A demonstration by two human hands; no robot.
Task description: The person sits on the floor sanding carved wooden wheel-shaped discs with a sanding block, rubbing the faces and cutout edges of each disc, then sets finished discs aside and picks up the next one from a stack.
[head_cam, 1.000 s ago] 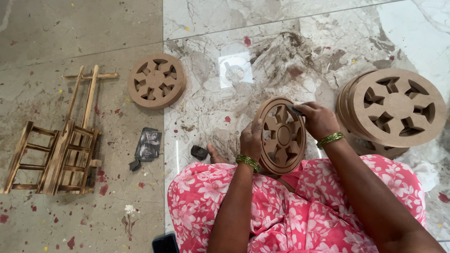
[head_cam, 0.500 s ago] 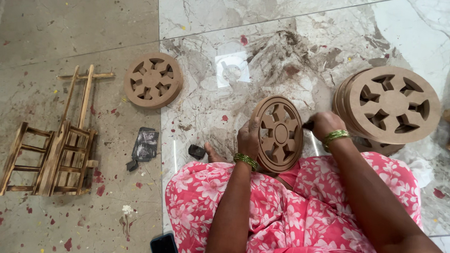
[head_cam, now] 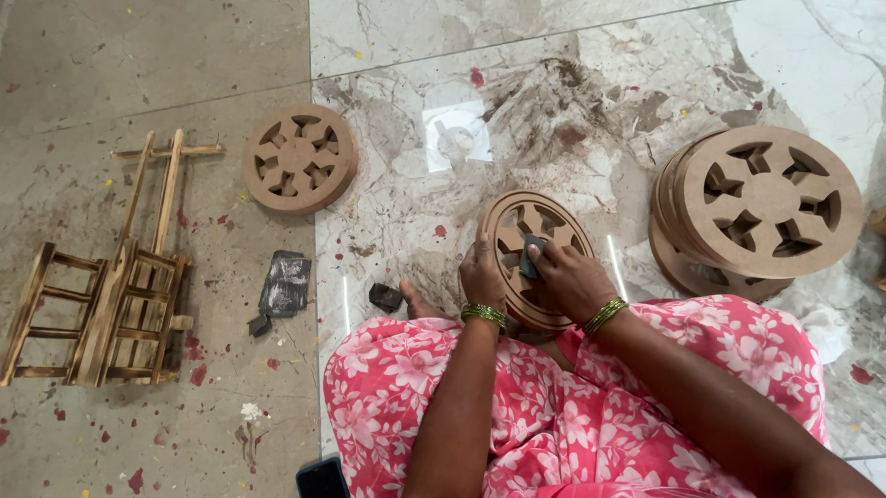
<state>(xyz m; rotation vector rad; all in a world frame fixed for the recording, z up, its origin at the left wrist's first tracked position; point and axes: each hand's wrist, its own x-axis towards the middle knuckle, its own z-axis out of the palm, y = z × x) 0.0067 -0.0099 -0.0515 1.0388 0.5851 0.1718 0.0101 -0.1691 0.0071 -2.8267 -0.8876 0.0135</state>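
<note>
A round brown wooden wheel (head_cam: 521,227) with cut-out spokes stands tilted against my lap. My left hand (head_cam: 481,275) grips its left rim. My right hand (head_cam: 568,277) presses a small dark piece of sandpaper (head_cam: 531,253) against the wheel's face near the hub. Both wrists wear green bangles, and my lap is covered in pink floral cloth.
A stack of similar wheels (head_cam: 756,209) lies on the floor to the right, a single wheel (head_cam: 299,158) to the upper left. A wooden cart frame (head_cam: 106,285) lies at far left. Dark sandpaper scraps (head_cam: 285,284) and a small black block (head_cam: 385,297) lie near my knee; a phone (head_cam: 324,489) sits at the bottom.
My right hand has moved from the wheel's right rim onto its face, rubbing with the sandpaper. The wheel has tilted slightly; my left hand keeps its hold.
</note>
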